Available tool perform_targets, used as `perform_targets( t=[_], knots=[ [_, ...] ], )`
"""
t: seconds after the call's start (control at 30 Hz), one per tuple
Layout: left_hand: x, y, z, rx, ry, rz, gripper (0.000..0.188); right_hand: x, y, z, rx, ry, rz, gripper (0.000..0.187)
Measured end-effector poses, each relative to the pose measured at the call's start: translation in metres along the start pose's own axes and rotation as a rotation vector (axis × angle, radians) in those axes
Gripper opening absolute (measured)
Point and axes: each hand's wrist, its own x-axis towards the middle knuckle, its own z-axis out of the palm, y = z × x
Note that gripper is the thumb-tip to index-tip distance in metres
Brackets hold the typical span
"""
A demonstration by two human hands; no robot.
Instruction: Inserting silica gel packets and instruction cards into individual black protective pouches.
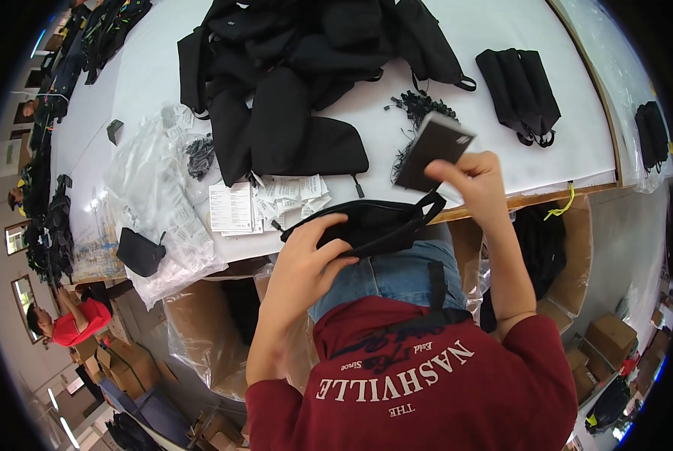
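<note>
My left hand (306, 259) grips the near-left rim of a black zip pouch (381, 234), whose mouth gapes open at the table's front edge. A wrist loop stands up at the pouch's right end. Just above that loop, my right hand (472, 184) pinches a flat dark grey rectangular piece (436, 149) between thumb and fingers. It is slightly blurred, and I cannot make out its exact kind. Behind it lies a tangle of black cords (419, 107). Several white printed paper slips (235, 209) lie on the table left of the pouch.
A heap of black pouches (284, 113) covers the middle of the white table (577, 120). More black pouches (518, 94) lie at the right. A clear plastic bag (152, 173) and a small black pouch (141, 252) are at the left. Lined cardboard boxes (209, 331) stand below the table.
</note>
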Motion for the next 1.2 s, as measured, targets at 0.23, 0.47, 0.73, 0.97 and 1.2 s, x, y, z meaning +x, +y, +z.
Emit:
perform_targets(
  t=[0.23,0.47,0.73,0.97,1.2],
  knots=[
    [0.009,0.007,0.001,-0.019,0.026,0.099,0.021,-0.01,-0.013,0.026,-0.779,-0.692,-0.349,0.039],
    [-0.006,-0.009,0.011,-0.014,-0.118,0.136,0.02,-0.014,-0.02,0.033,-0.749,-0.953,-0.145,0.039],
    [0.005,-0.067,0.012,-0.542,0.068,-0.277,0.016,-0.019,-0.007,0.034,-0.616,-0.982,-0.233,0.032],
    [0.011,-0.109,0.011,0.293,0.372,-0.124,0.014,-0.021,-0.009,0.032,-0.598,-0.923,-0.35,0.024],
    [0.021,-0.052,-0.003,-0.197,0.579,-0.238,0.012,-0.019,-0.015,0.028,-0.861,-0.68,-0.654,0.015]
  ],
)
